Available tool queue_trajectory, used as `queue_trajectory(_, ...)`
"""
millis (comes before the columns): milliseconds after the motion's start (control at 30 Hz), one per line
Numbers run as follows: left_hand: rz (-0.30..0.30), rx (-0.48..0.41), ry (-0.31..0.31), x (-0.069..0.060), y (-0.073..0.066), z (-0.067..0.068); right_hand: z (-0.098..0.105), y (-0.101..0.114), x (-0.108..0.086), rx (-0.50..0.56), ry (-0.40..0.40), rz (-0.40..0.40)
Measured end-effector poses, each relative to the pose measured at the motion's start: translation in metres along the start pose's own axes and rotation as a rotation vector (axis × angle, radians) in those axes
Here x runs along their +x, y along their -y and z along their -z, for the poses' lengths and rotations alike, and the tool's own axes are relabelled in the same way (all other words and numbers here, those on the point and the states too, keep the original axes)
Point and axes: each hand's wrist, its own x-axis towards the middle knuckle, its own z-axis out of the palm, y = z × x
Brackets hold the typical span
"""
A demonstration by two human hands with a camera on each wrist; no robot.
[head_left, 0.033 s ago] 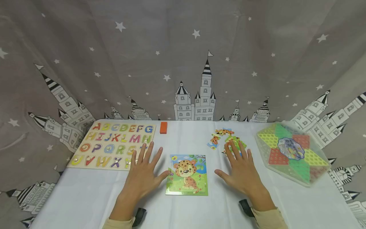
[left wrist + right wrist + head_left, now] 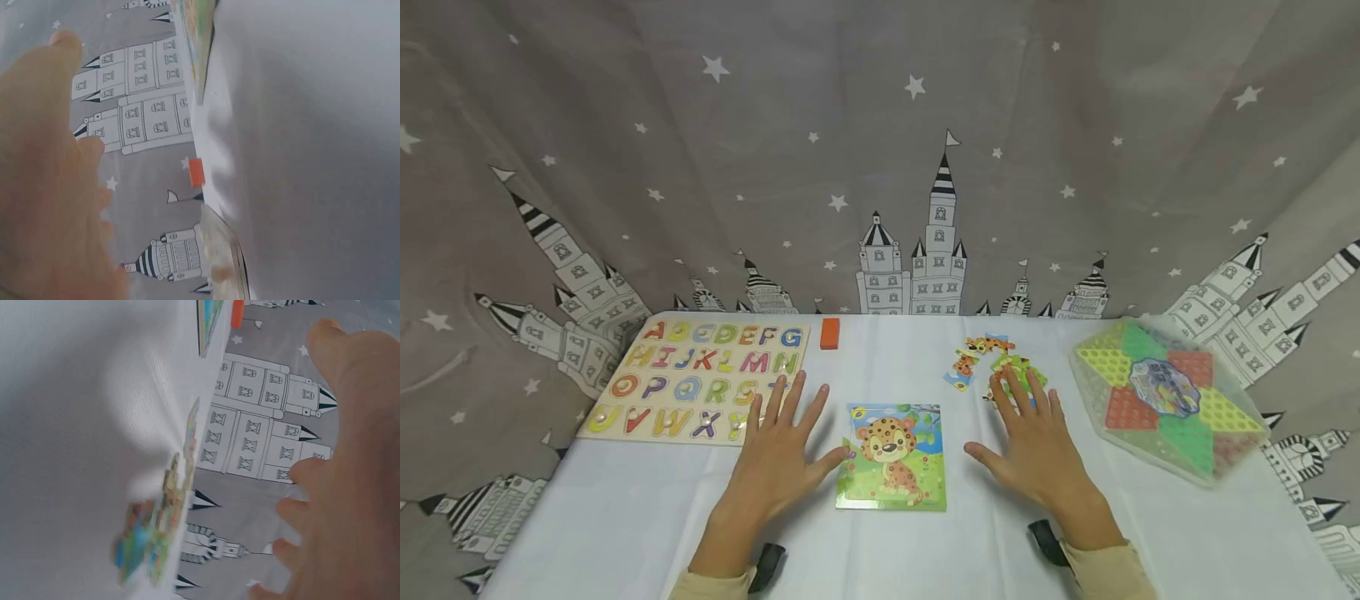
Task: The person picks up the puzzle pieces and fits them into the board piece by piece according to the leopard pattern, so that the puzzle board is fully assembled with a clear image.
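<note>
A square picture board (image 2: 891, 458) with a spotted leopard cub on grass lies between the two hands. My left hand (image 2: 777, 467), fingers spread, hovers over the white cloth, its thumb tip overlapping the board's left edge from above. The left wrist view shows a gap between that hand (image 2: 50, 169) and the table. On the other side, my right hand (image 2: 1037, 454) hangs above the cloth with fingers spread and nothing held. Beyond its fingertips are several loose jigsaw pieces (image 2: 964, 365), partly hidden by the fingers; the right wrist view shows these pieces (image 2: 140, 540) blurred.
A wooden alphabet board (image 2: 688, 362) with knobbed letters lies at the back left. Near the far edge stands a small orange block (image 2: 830, 333). To the right is a hexagonal clear case (image 2: 1168, 400) with coloured triangles. A grey castle-print curtain (image 2: 880, 158) hangs behind the table.
</note>
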Motion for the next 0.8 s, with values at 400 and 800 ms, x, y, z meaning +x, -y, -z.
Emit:
queue_trajectory(400,-0.032,-0.354,0.286,-0.002,-0.013,-0.027,-0.004,-0.012,0.01,0.366,0.013,-0.193)
queue_trajectory(800,-0.048,-0.334,0.275,0.002,-0.004,-0.038,-0.013,-0.01,0.087,0.335,0.162,-0.13)
